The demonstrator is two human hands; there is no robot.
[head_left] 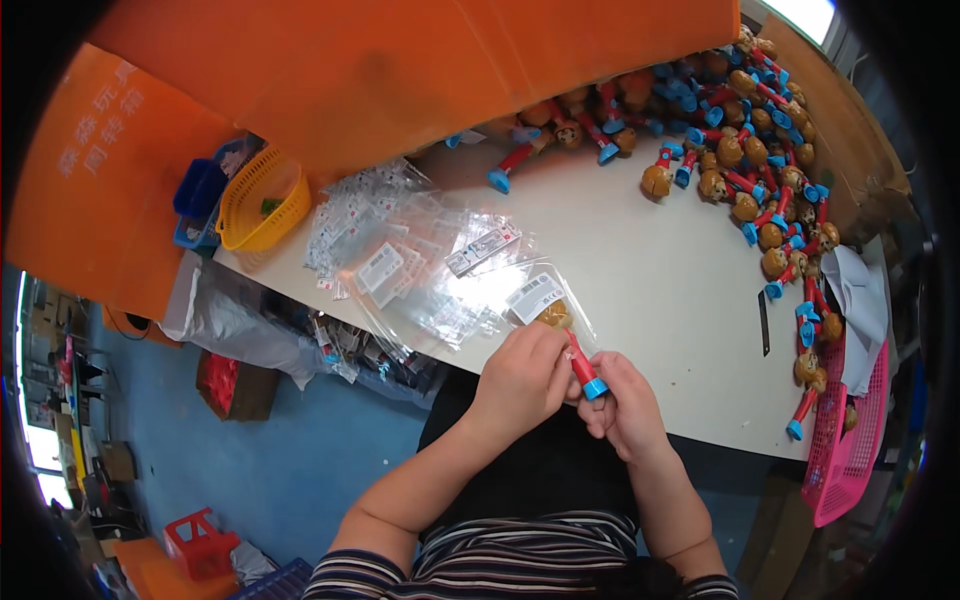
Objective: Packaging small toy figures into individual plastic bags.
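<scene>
The toy (582,368) is between the two hands, at the near edge of the pale table (600,235). It has a round brown head, a smooth red stem and a bright blue base like a short cup; the plastic looks glossy. The head lies at the clear bag (572,295), but how deep it is inside, I cannot tell. On this bag is a white rectangular label (534,298).

The left hand (522,372) has its thumb and forefinger pressed together, pinching the toy near its head. The right hand (628,402) is beside the blue base with its fingers curled; whether they pinch it, I cannot tell.

To the left, thin, shiny bags (440,318) lie flat and wrinkled, next to a loose heap of printed papers (350,215). Many similar toys (750,150) are piled at the far right. The yellow basket (228,225) and pink basket (840,480) have perforated walls.
</scene>
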